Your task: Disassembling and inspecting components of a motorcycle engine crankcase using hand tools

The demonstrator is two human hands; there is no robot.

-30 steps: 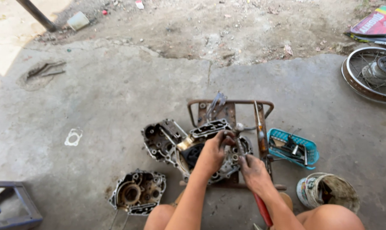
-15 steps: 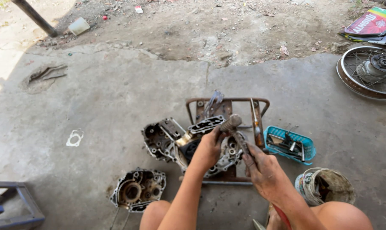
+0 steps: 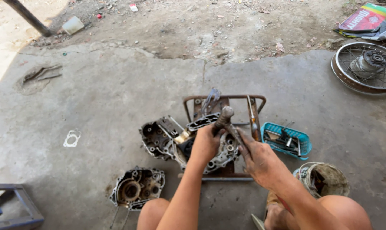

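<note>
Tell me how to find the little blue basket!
Find the rusty metal frame on the concrete floor, where both hands work on an engine case. Just right of the frame, beside the right hand, sits the blue basket with small tools inside. It is the only bright blue, rectangular, slotted thing; the bucket nearby is round and dirty.

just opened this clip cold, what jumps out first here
Two bare hands meet over a greasy engine case on a rusty metal stand at centre: the left hand grips a metal shaft standing up from it, the right hand rests beside it. Another case half lies lower left on the concrete, a turquoise basket of tools sits to the right, and a spoked wheel lies far right.
</note>
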